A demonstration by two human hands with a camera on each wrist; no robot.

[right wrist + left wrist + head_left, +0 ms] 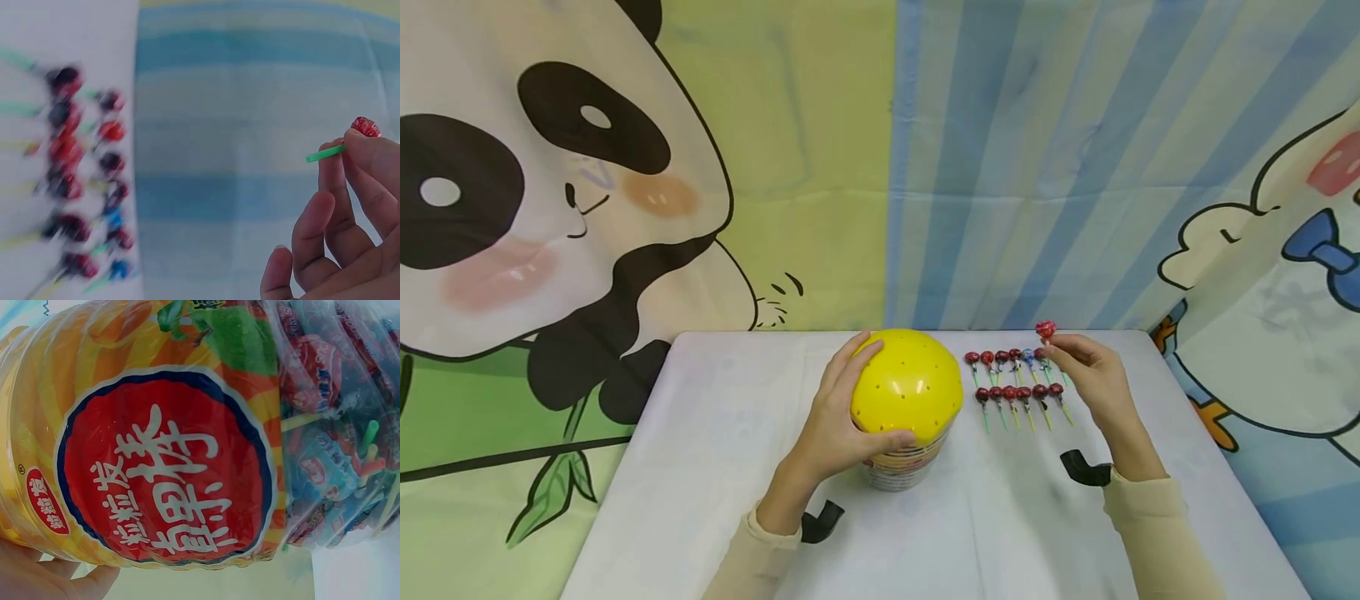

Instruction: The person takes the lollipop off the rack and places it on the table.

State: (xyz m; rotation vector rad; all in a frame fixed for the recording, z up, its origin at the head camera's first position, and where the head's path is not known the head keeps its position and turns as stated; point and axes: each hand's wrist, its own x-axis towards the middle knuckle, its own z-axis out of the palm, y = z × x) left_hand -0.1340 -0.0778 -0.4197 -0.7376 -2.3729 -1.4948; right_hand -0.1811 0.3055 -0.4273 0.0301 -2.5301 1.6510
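Observation:
A clear plastic candy jar (901, 477) with a domed yellow lid (910, 379) stands upright near the middle of the table. My left hand (838, 417) grips the lid from the left, thumb in front and fingers over the far side. The left wrist view shows the jar's orange and red label (169, 469) and wrapped lollipops (322, 465) inside. Above the table's far edge, my right hand (1097, 383) pinches a red-wrapped lollipop (365, 127) by its green stick near the head, between thumb and fingers. Its other fingers are loosely bent.
Two rows of lollipops (1015, 396) lie between the jar and my right hand, mostly dark red with some blue, on green and yellow sticks. A white cloth covers the table (737, 417). Behind it hangs a printed curtain (820, 167) with a panda.

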